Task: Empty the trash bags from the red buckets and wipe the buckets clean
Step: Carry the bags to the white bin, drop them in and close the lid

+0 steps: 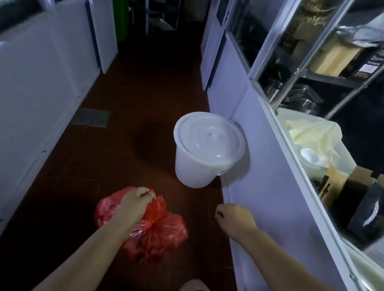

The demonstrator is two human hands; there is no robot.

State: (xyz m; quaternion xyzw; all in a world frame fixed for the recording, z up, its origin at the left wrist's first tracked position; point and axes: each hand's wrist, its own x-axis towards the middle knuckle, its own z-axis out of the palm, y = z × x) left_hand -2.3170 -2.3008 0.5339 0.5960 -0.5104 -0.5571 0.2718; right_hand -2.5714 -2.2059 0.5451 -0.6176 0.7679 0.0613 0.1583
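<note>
Left hand: the left hand [137, 201] has its fingers [149, 195] curled tight round the gathered neck of the red trash bag [157, 234].
Red trash bag: full and bulging, hanging from that grip low over the dark red floor [127, 93]; whether its bottom touches the floor cannot be told. It is out of any bucket.
Right hand: the right hand [232, 218] is free beside the white partition [265, 176], fingers loosely curled and holding nothing.
Red buckets: none in view, so wiping cannot be judged as started.
White bucket: a lidded white bucket [205, 150] stands on the floor against the partition, ahead and to the right of the bag, apart from it.
Surroundings: a narrow aisle between white panels, a floor drain [91, 117] at the left, and shelves [336, 90] with boxes and metal pans behind glass at the right.
Risk, tearing: the thin plastic looks stretched by its load; a swing into the bucket or the partition edge could likely split it.
Risk, slipping: one hand holds only the neck, so a loosened grip would probably drop the bag and spill waste.
Risk, dripping: any leak could mark the floor along the way.
</note>
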